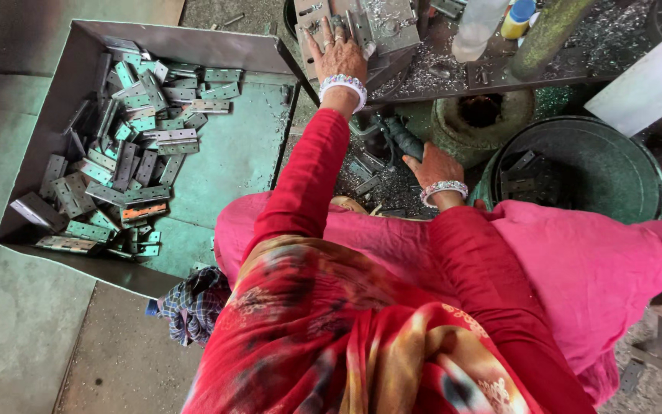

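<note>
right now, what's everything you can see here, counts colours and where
metal tray: one, grey-green, left on the floor
hinges: a heap too many to count, silvery grey, in the tray's left half
machine block: one, grey metal, top centre on the bench
metal shavings: scattered, silvery, on the bench
bottle: one, pale and clear, top right of centre
tub: one, dark green, right, some metal pieces inside
checked cloth: one, blue and white, on the floor below the tray
left hand: flat on the machine block, white bangle at the wrist
right hand: on a dark handle under the bench
</note>
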